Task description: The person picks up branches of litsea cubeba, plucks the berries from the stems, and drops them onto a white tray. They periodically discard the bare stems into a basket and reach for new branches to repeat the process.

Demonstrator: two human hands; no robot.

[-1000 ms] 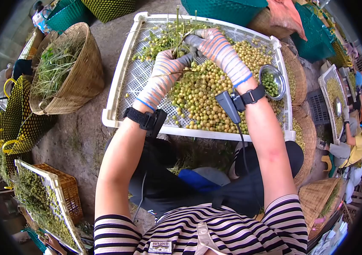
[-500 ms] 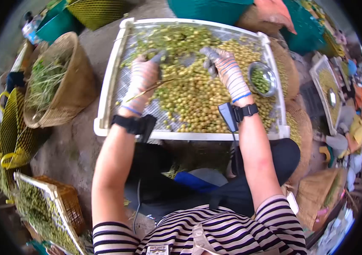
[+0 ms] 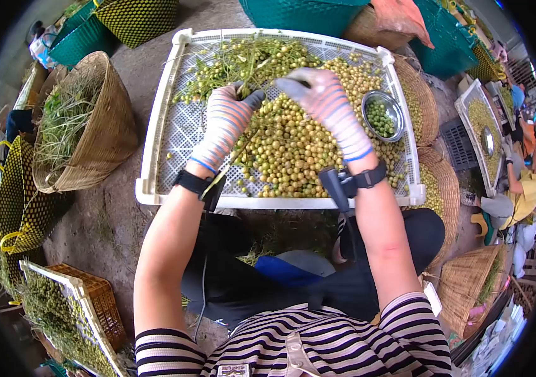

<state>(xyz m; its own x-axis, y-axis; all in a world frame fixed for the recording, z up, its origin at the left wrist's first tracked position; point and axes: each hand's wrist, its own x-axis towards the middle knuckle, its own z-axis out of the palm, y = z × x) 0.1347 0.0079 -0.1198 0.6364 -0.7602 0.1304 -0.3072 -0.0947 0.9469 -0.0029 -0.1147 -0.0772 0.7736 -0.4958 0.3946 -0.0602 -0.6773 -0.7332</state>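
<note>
A white mesh tray (image 3: 162, 132) holds a spread of small round yellow-green fruits (image 3: 299, 147), with a heap of green stemmed fruit clusters (image 3: 261, 56) along its far side. Over the tray's left half, my left hand (image 3: 227, 119), in a striped glove with grey fingertips, is closed on a fruit stem (image 3: 244, 146); a thin stalk trails back toward that wrist. My right hand (image 3: 327, 103), gloved alike and slightly blurred, hovers over the fruits with thumb and fingers apart. Nothing shows in it. Beside it, a metal bowl (image 3: 398, 113) contains greener fruits.
A wicker basket of stalks (image 3: 107, 119) stands at left, near yellow-black woven baskets (image 3: 19, 195). Round baskets of fruit (image 3: 449, 207) border the tray's right side. Teal tubs (image 3: 305, 16) stand behind. Another fruit tray (image 3: 463, 116) and a person in yellow (image 3: 525, 198) are at far right.
My left hand has moved right and turned inward, the stalk moving with it. My right hand has shifted left and slightly up, bringing the hands closer together.
</note>
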